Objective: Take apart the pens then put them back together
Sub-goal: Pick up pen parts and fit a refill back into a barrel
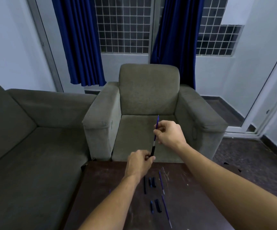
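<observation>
Half-apart pen [154,140], seemingly, in hands [139,161] [168,133]

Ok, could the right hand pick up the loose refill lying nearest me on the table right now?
Probably not yet: the right hand pinches the raised refill running into the black barrel that the left hand holds. Nothing covers the near refill itself.

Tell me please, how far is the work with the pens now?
Loose parts already lie on the table: two blue refills and dark pieces. In hand: the left grip holds a black barrel, the right grip pinches its refill, partly out. Left: reassembling everything; nothing on the table is joined yet.
</observation>
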